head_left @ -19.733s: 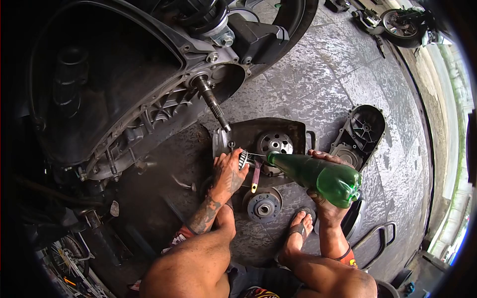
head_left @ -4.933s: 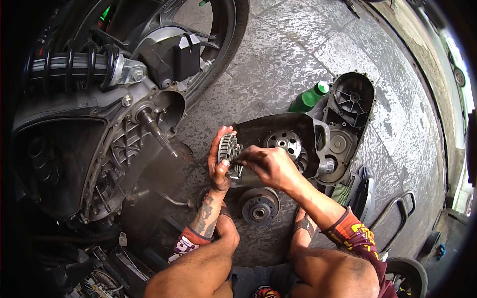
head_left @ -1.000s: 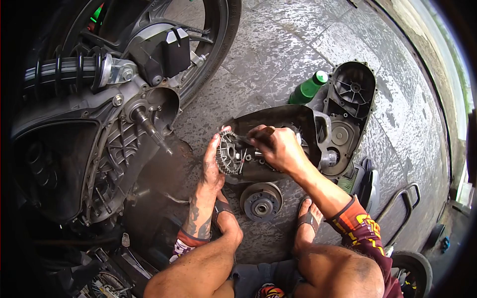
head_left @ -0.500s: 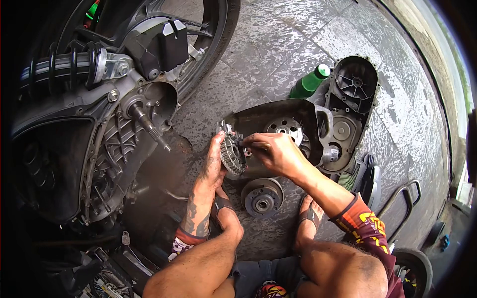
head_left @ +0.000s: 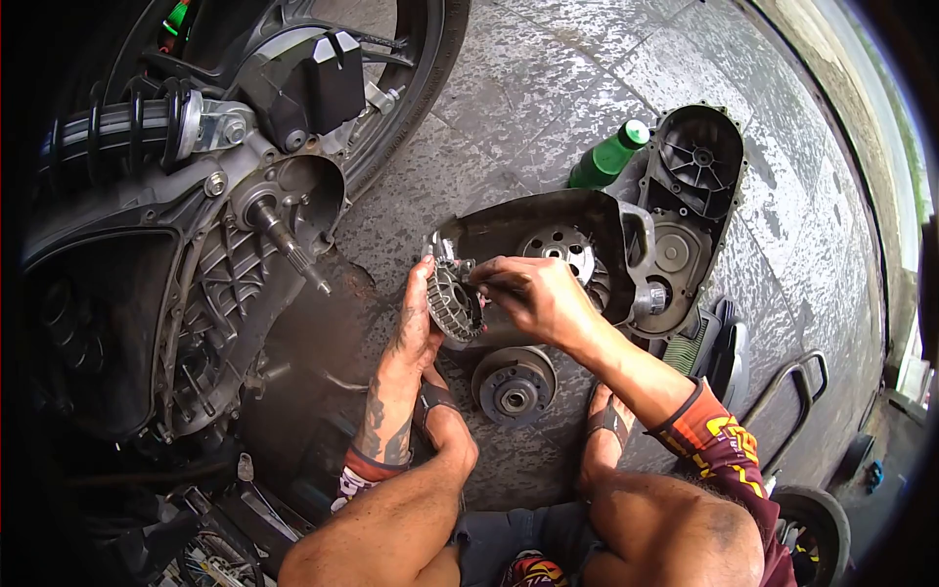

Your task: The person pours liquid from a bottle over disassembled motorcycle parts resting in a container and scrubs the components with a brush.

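Observation:
My left hand [head_left: 415,328] grips a ribbed metal variator disc [head_left: 451,305] by its outer edge, tilted on its side above the floor. Against the disc's inner face, my right hand [head_left: 540,296] has its fingers pinched together; whatever they hold is hidden or too small to make out. Just beyond both hands lies a dark scooped cover [head_left: 489,227], with a holed metal disc [head_left: 570,243] resting inside it. A round clutch pulley [head_left: 514,385] sits on the floor between my feet, below the hands.
On the left stands a scooter's open engine case [head_left: 210,264], its bare splined shaft [head_left: 284,245] sticking out. A wheel [head_left: 430,68] rises behind it. To the right are a green bottle [head_left: 603,161], a crankcase cover [head_left: 731,186] and a bent metal bar [head_left: 804,386].
Both hands stay close to the ribbed disc, with only slight finger movement. The whole view has shifted a little, and the disc sits marginally further left.

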